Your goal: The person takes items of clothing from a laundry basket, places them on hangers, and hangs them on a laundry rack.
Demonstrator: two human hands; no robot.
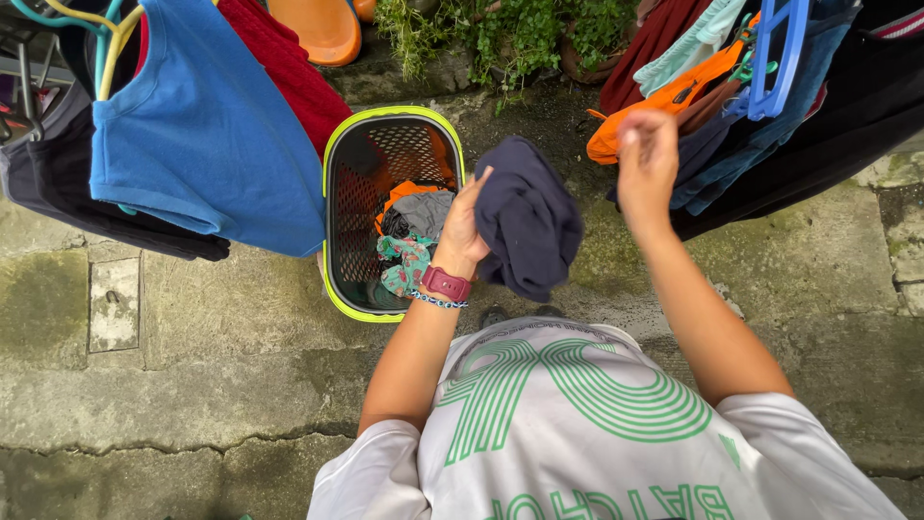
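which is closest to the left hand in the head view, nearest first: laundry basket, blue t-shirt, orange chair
1. Laundry basket, on the ground just left of the left hand.
2. Blue t-shirt, hanging farther left.
3. Orange chair, at the top edge.

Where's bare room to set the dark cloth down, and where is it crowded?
Bare concrete ground lies left of the laundry basket, below the blue shirt; another patch lies right of the right hand. The basket is partly filled with clothes. The left hand holds the dark cloth. Hanging clothes crowd the upper right.
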